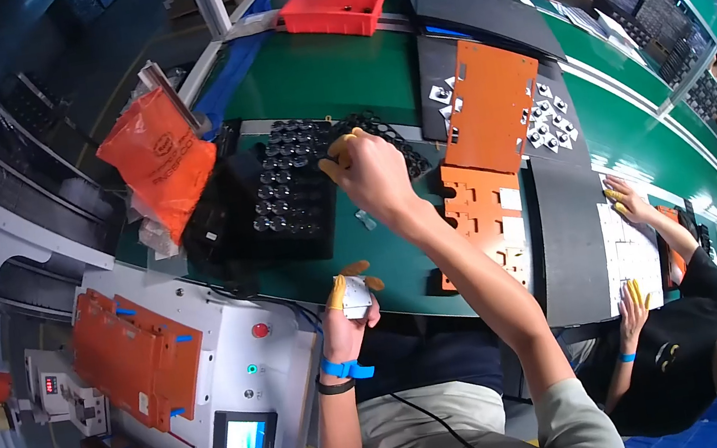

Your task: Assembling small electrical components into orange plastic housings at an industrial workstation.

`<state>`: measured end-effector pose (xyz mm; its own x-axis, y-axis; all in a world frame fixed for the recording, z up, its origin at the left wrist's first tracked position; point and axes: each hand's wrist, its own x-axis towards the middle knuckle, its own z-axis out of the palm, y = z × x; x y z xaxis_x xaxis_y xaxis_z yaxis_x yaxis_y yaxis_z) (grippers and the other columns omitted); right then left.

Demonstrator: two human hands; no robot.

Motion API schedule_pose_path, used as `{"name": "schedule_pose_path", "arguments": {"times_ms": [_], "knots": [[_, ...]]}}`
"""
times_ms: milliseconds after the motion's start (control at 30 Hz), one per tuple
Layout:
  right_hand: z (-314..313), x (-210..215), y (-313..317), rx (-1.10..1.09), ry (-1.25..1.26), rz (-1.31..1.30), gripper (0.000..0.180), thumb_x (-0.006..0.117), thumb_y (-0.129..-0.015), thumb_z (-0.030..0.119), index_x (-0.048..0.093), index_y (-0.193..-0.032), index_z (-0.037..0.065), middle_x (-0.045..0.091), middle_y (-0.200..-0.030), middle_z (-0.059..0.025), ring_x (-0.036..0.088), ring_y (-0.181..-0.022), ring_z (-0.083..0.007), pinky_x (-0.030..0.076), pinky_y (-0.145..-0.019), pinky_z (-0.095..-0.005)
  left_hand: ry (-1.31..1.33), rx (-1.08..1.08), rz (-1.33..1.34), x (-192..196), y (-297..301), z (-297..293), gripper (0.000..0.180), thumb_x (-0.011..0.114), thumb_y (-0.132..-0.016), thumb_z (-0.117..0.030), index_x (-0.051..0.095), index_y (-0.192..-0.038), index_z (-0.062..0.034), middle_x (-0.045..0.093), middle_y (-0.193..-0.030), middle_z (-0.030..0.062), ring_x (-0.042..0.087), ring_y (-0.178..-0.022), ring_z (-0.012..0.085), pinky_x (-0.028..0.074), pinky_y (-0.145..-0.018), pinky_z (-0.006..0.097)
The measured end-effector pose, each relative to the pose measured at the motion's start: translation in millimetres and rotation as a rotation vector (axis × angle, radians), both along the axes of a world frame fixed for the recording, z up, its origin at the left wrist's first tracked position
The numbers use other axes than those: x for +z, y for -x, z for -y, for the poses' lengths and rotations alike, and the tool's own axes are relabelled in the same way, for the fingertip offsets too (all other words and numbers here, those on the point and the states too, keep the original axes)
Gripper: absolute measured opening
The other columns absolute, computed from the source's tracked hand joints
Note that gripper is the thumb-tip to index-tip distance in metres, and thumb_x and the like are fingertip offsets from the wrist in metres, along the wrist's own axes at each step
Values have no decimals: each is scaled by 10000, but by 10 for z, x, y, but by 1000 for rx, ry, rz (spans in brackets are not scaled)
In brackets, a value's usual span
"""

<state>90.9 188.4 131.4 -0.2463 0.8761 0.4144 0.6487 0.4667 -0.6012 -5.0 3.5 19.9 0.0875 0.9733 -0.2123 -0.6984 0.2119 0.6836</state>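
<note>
My left hand (343, 330), with yellow finger covers and a blue wrist strap, is closed around a small stack of white square plates (356, 298) just off the near table edge. My right hand (377, 175) reaches over the right side of a black tray (299, 248), its covered fingertips pinched together. What they hold, if anything, is hidden. Rows of shiny round black-and-clear parts (279, 188) fill the tray. More dark round parts (409, 159) lie in a cluster beside it, partly behind my right hand. A small clear piece (365, 219) rests on the green tabletop (395, 251).
Orange slotted fixtures (489, 102) stand to the right, with white square pieces (551, 126) around them. A red bin (333, 11) sits at the back. An orange bag (158, 156) and a machine with a screen (245, 445) are leftward. A co-worker's hands (628, 200) work at right.
</note>
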Motion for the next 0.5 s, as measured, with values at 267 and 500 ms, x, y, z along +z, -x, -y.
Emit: {"name": "schedule_pose_path", "arguments": {"times_ms": [267, 500], "knots": [[-198, 71, 325, -37, 66, 277, 283, 784, -732, 279, 725, -805, 12, 702, -862, -189, 703, -758, -343, 562, -654, -448, -9, -89, 93, 14, 49, 29, 501, 484, -1033, -422, 513, -1389, -71, 652, -1103, 94, 615, -849, 157, 475, -715, 280], [622, 287, -243, 110, 262, -190, 273, 764, -772, 136, 616, -961, 6, 637, -800, -54, 546, -656, -125, 449, -602, -270, -7, -71, 122, 24, 12, -11, 578, 497, -1014, -499, 499, -1424, -91, 679, -1158, 121, 655, -823, 172, 491, -667, 265]]}}
